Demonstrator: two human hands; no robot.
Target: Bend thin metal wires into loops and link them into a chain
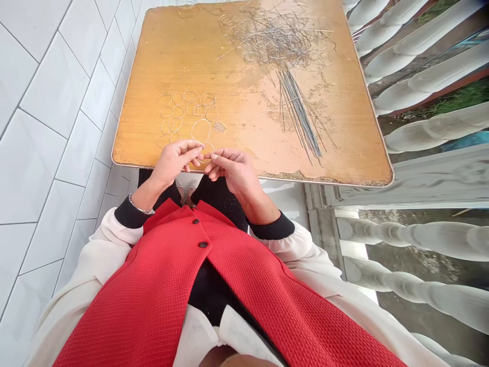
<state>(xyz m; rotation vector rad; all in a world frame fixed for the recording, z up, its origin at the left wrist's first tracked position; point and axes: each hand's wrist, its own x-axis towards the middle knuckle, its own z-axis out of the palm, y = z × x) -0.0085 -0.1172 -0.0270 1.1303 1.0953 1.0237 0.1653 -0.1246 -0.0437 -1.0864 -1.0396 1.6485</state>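
Observation:
Over the table's near edge, both hands pinch one thin, pale wire (210,133) bent into round loops. My left hand (176,159) is closed on its left side, thumb against the fingers. From the right, my right hand (236,171) grips the lower loop between thumb and forefinger. The fingertips are close together and partly hide the lower part of the wire. Just beyond the hands, several wire shapes of joined loops (190,103) lie on the wooden table (164,56).
A bundle of straight grey wires (300,114) lies right of centre on the table. Behind it is a tangled heap of wire (280,38). A white tiled wall (49,102) runs along the left, and a white balustrade (428,127) stands on the right.

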